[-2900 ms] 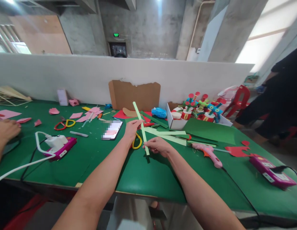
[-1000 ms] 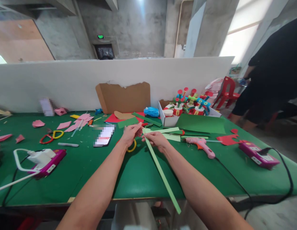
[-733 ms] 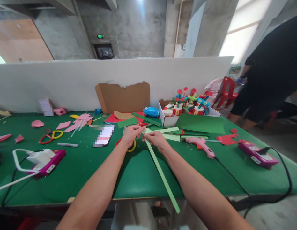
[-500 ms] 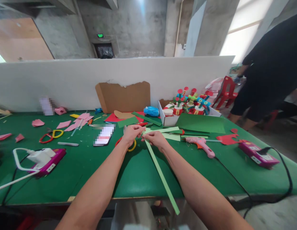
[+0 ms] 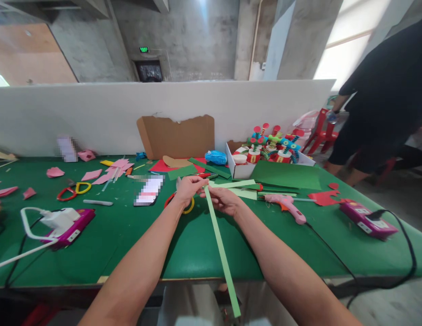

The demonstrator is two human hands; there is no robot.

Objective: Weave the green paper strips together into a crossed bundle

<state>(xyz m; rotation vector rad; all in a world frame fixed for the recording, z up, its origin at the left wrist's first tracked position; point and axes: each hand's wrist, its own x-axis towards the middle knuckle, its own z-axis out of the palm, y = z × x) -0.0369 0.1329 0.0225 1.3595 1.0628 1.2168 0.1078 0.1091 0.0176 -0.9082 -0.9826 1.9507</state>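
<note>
A long light-green paper strip [image 5: 220, 246] runs from my fingertips down past the table's near edge. My left hand [image 5: 185, 189] pinches its top end, fingers closed. My right hand [image 5: 223, 199] is closed on the strip just below, thumb on top. Red-and-yellow scissors [image 5: 189, 207] lie on the green table [image 5: 95, 244] under my left hand. More light-green strips [image 5: 235, 184] lie just behind my hands.
A phone [image 5: 147, 190], a pink glue gun [image 5: 287, 207], two magenta devices [image 5: 367, 219] with cables, a white box of paper-cup figures [image 5: 272, 154], green sheets [image 5: 286, 175], cardboard [image 5: 177, 135] and pink scraps [image 5: 110, 170] cover the table. A person in black [image 5: 377, 99] stands at right.
The strip stood upward from my right hand earlier; now it hangs downward toward me, and its lower end has swung slightly left. Both hands hold its top end. The person at right stepped closer.
</note>
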